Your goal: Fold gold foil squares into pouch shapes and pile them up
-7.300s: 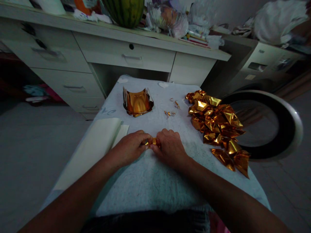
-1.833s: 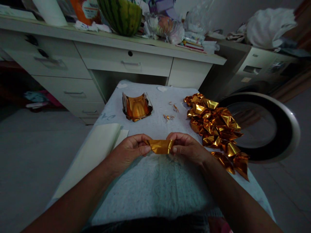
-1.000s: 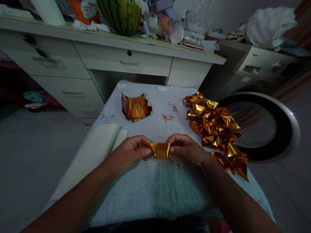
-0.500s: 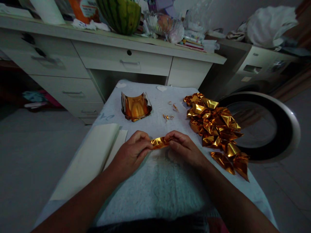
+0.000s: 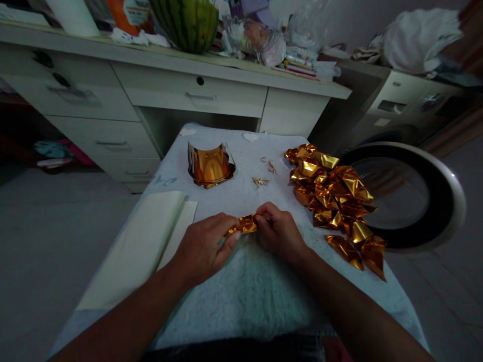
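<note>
A small piece of shiny gold foil [image 5: 246,224] is stretched between my two hands, low over the cloth-covered table. My left hand [image 5: 206,245] pinches its left end between thumb and fingers. At the other end, my right hand [image 5: 279,229] has its fingertips closed on the foil. Beyond my hands stands a curved stack of gold foil sheets [image 5: 211,165]. Thin gold twists [image 5: 260,181] lie to the right of that stack. A heap of crumpled gold foil pieces [image 5: 332,188] covers the table's right side.
Pale folded paper [image 5: 139,251] lies along the left of the table [image 5: 241,306]. Behind is a white desk [image 5: 169,83] with drawers, holding a watermelon [image 5: 188,25] and plastic bags. A washing machine with its round door [image 5: 445,201] open stands at the right.
The foil and my left hand have shifted slightly left. My left hand has turned, with its thumb now nearer the foil's front. My right fingers have drawn in closer on the foil's right end.
</note>
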`<state>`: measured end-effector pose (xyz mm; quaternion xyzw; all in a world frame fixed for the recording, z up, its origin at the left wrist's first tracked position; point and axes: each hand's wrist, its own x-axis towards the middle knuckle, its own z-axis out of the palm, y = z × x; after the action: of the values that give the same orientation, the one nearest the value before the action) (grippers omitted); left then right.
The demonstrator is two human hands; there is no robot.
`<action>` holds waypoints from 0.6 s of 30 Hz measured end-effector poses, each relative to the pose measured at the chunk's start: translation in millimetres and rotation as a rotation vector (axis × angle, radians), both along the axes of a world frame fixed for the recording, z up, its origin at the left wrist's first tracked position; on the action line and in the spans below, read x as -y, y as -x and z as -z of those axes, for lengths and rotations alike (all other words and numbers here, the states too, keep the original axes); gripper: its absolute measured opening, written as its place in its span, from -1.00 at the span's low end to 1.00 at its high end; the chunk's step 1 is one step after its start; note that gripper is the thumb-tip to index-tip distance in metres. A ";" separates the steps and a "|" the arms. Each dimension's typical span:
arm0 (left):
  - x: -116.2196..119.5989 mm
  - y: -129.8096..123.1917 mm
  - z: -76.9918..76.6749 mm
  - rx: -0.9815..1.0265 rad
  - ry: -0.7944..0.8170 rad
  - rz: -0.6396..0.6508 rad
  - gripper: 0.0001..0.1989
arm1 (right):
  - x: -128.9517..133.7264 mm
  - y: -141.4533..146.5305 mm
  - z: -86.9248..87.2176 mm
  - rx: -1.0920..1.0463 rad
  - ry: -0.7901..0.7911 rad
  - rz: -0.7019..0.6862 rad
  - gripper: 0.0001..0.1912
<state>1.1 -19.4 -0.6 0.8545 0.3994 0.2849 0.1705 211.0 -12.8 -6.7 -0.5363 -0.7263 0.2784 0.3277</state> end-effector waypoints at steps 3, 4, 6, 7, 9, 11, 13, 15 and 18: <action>0.4 -4.4 -0.6 -0.008 0.116 -0.132 -0.87 | 2.6 3.6 0.6 0.036 -0.022 -0.001 -0.90; 0.3 -6.0 -0.4 -0.003 0.153 -0.167 -0.87 | 3.4 4.7 0.2 0.047 -0.023 -0.001 -0.90; -0.1 -9.1 -0.4 -0.008 0.198 -0.205 -0.84 | 4.6 6.7 -1.5 0.071 -0.017 -0.002 -0.89; -0.3 -10.4 -0.6 -0.020 0.205 -0.218 -0.84 | 5.1 7.7 -2.6 0.082 -0.014 -0.004 -0.89; -0.7 -12.3 -1.1 -0.052 0.196 -0.249 -0.84 | 6.2 9.7 -4.2 0.101 -0.008 -0.010 -0.88; -1.0 -13.8 -1.3 -0.075 0.167 -0.284 -0.82 | 7.3 11.8 -4.6 0.115 -0.001 -0.016 -0.90; -1.6 -14.9 -0.8 -0.085 0.134 -0.312 -0.82 | 8.4 13.2 -3.9 0.121 0.003 -0.018 -0.91; -2.1 -15.8 0.6 -0.089 0.110 -0.326 -0.83 | 9.4 13.8 -2.6 0.123 -0.003 -0.018 -0.91; -2.5 -16.2 3.1 -0.072 0.116 -0.303 -0.84 | 10.1 13.1 -1.6 0.123 -0.027 -0.007 -0.90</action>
<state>17.3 -16.8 -3.7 0.7828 0.5454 0.2531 0.1602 197.8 -22.9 -5.1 -0.5454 -0.7506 0.2364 0.2887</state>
